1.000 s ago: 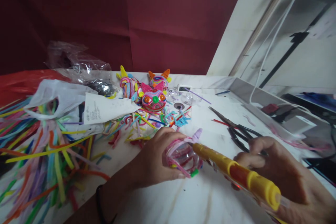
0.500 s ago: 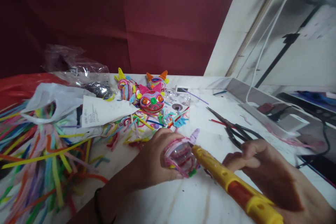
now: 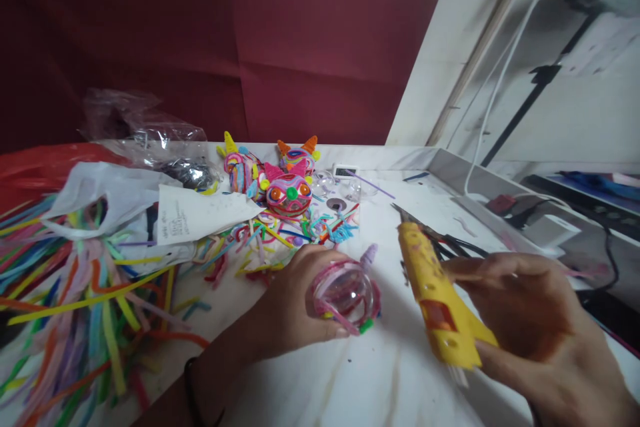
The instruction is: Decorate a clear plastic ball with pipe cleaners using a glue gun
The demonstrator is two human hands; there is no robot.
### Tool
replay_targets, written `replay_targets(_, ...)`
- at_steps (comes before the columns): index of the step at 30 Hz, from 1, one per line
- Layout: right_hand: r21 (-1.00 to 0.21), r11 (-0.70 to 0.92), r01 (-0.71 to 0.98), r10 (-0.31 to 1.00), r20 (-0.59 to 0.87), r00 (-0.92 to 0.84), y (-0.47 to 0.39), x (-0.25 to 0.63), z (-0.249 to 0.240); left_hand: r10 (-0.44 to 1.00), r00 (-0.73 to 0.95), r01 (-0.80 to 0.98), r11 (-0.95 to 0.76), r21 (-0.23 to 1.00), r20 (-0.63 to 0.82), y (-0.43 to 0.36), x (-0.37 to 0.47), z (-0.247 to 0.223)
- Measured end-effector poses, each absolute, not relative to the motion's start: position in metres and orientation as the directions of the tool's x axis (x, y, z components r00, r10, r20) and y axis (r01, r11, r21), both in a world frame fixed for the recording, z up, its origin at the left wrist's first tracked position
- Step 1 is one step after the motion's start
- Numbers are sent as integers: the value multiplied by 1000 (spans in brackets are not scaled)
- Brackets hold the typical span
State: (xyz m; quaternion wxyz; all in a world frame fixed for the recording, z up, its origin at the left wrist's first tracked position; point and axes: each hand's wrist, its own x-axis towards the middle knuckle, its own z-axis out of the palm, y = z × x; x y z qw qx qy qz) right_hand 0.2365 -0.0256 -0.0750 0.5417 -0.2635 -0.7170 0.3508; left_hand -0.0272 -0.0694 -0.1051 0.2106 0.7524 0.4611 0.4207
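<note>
My left hand [image 3: 295,300] is closed around a clear plastic ball [image 3: 347,290] trimmed with pink pipe cleaner. A lilac pointed ear [image 3: 369,255] stands up from its rim, and a green bit shows at the lower edge. In my right hand [image 3: 535,320] is a yellow hot glue gun [image 3: 435,300], held to the right of the ball and apart from it. Behind the glue gun lie black-handled scissors [image 3: 455,245], partly hidden by it.
Finished pipe-cleaner animal heads [image 3: 290,193] sit at the back over colourful scraps [image 3: 270,240]. Many pipe cleaners [image 3: 90,320] fan out at left beside a white plastic bag [image 3: 107,197] and a paper slip [image 3: 200,213]. A grey tray [image 3: 480,207] with cables runs along the right.
The glue gun has moved from the ball's ear, away to the right, and turned more upright. My left hand keeps the ball in nearly the same place.
</note>
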Motion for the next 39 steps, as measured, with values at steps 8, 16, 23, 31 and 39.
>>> replay_targets(8,-745,587,317,810,549,-207,-19,241,-87,865,207,526,-492,693,457,-71,-26,-104)
replay_targets(16,-534,533,657,846,363,-391,-23,259,-113,875,210,526,-477,704,435,-68,-27,-103)
replay_targets(23,-516,443,734,894,189,-406,-29,251,-137,880,213,550,-467,692,424,-68,-28,-104)
replay_targets(31,-300,734,609,672,449,-589,-36,240,-97,876,223,572,-472,671,427,-69,-29,-103)
replay_targets(39,-340,891,301,441,490,-752,-18,188,-54,839,246,574,-530,624,485,-68,-30,-104)
